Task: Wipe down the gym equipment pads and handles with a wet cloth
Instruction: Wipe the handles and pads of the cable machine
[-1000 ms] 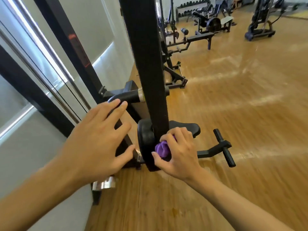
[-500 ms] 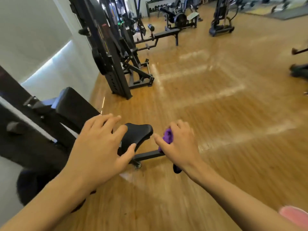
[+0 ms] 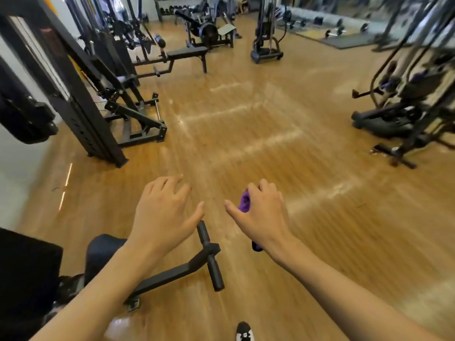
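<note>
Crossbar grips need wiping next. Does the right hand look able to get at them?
Probably yes: the right hand, holding the purple cloth, is just right of the crossbar grips with nothing in between.

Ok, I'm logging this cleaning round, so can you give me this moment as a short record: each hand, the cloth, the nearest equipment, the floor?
left hand: open, fingers spread, holding nothing
right hand: grips the purple cloth, bunched in its fingers
cloth contact: not against any pad or handle
nearest equipment: black T-bar handle and seat pad, below the left hand
floor: wood, one shoe at the bottom edge
</note>
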Tool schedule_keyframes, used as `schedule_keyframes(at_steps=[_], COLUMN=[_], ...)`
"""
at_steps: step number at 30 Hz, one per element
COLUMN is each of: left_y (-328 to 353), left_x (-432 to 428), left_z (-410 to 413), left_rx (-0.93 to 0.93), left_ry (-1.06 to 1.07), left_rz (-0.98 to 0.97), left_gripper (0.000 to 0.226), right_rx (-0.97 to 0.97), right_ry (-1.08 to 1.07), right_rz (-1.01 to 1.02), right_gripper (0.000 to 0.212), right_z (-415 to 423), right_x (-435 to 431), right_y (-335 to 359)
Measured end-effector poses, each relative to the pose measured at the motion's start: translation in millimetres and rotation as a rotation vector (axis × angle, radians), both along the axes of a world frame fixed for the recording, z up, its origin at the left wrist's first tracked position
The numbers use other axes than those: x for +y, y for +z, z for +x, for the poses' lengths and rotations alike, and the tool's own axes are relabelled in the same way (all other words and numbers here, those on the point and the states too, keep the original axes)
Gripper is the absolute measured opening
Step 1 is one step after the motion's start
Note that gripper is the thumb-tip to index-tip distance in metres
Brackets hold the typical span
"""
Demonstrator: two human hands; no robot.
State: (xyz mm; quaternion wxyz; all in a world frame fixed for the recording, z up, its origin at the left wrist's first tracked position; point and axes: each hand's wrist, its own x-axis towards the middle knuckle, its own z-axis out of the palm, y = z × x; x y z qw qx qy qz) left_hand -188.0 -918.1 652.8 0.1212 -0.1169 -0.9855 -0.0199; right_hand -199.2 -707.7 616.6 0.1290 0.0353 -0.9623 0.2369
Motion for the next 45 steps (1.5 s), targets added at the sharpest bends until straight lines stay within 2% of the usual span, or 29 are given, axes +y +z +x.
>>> schedule_keyframes(at_steps=[4,12,21,24,27,34,38,45], left_y=[6.5,12.3,5.1,15.6,22.3,4.9,-11.4,11.6], left_x=[26.1,52.5,37.0,12.8,-21.2,-115.8,-179.8,-288.5], left_z=[-109.1,-312.5,-537.5,-586.7,-617.5,-706.1,-767.6,-867.3], left_rx=[0.007,0.034,-0.049,-0.048,-0.033,-0.003,0.013,0.06], left_ry=[-0.001,0.019,0.312,0.423,0.541,0.84,0.937,1.086], left_rz=[0.007,-0.041,-0.027,-0.036,-0.071,0.007,0.042,0.007], left_gripper=[0.068,0.064,0.074,0.067,0.063,0.063,0.06,0.057], right_rx=[0.005,0.164,0.149,0.096,0.009,-0.01,0.0,0.027], right_ry=[-0.035,-0.034,0.201,0.347,0.493,0.741,0.843,0.991], right_rz=[0.015,-0.034,-0.161,-0.123,-0.177,-0.122,-0.034,0.026], right_gripper=[0.043,0.044,0.036,0.035,0.036,0.039,0.039,0.043], right_z=[-103.4,-303.9,-584.8,-664.8,-731.2,-874.0,-949.6,-1066.7], right_x=[36.3,67.0,41.2,9.9,-32.5,-164.9,-242.9,-377.0], right_y=[18.4,18.2,16.7,25.7,35.3,28.2,30.5,59.9])
